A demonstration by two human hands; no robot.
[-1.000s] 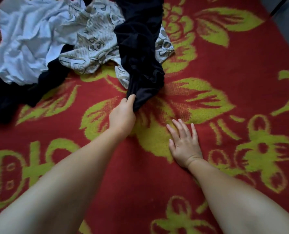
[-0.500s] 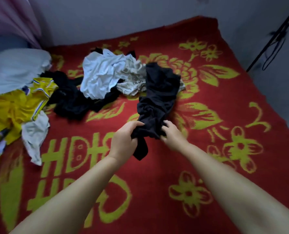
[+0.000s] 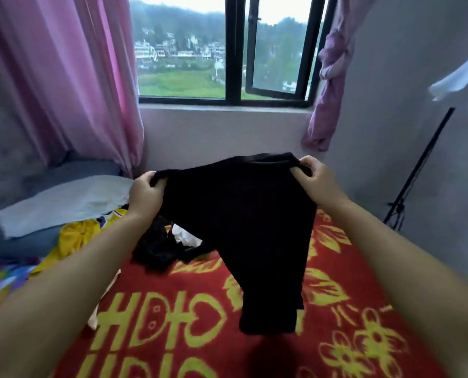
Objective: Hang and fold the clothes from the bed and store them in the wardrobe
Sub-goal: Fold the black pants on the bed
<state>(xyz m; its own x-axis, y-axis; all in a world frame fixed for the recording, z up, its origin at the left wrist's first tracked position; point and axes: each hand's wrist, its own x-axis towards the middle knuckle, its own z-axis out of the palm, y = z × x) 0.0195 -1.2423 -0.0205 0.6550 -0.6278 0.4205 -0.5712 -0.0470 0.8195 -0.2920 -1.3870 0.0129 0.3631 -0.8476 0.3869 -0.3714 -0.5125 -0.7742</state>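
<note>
Both hands, left (image 3: 145, 190) and right (image 3: 313, 177), pinch the black garment's (image 3: 241, 227) top corners above the bed (image 3: 172, 336); best keep that edge taut and level while laying it flat to fold

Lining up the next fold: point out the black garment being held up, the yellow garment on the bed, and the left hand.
black garment (image 3: 243, 222), head view, middle of the hanging cloth.
yellow garment (image 3: 80, 236), head view, crumpled yellow part.
left hand (image 3: 145, 195), head view, back of the hand gripping the garment's edge.

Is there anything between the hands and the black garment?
No. The left hand and right hand each grip the top edge of the black garment directly, holding it above the bed cover.
</note>
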